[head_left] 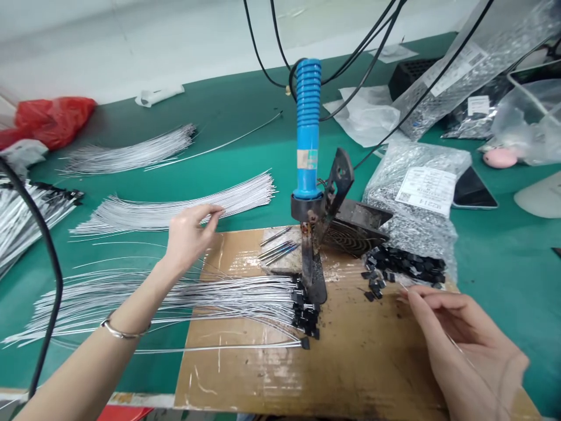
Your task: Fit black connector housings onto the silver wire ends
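Here, the white wire bundle [245, 192] lies at the left hand's [189, 235] fingertips, long axis left to right; whether they grip a wire, I cannot tell. The right hand [467, 336], farther off, pinches a thin strand [456, 346] beside black connectors [407, 264]. A blue-handled iron [308, 128] stands between.

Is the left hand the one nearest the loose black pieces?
No, the right hand is beside the black pieces, while the left hand is at a white wire bundle.
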The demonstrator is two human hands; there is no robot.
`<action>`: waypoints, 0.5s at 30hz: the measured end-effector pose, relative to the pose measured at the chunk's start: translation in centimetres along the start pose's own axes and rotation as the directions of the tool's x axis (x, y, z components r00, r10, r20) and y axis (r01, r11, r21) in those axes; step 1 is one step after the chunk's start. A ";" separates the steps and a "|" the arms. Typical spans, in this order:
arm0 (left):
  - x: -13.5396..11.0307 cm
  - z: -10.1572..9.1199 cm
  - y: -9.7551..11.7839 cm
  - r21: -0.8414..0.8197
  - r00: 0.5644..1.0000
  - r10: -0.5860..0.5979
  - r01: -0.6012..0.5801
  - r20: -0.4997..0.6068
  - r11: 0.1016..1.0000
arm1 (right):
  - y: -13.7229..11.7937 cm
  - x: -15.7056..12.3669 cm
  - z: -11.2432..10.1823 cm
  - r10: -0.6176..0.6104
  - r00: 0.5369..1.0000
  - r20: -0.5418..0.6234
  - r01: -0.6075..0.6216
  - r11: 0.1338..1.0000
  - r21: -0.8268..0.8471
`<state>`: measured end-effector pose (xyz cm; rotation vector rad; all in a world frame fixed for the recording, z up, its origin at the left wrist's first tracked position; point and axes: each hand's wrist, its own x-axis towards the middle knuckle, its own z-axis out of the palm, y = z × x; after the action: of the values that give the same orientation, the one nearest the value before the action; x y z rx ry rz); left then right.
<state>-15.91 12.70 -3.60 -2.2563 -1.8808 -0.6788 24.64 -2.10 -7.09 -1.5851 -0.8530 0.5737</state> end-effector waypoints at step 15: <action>-0.7 -3.7 1.6 -0.459 0.973 -0.224 0.225 0.056 0.859 | -0.6 0.2 -0.5 0.082 0.995 -0.062 -0.075 0.991 0.107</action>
<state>-15.47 10.34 -0.27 -2.2966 -2.1956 -1.2893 25.05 -2.20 -6.37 -1.5391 -0.7020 0.6086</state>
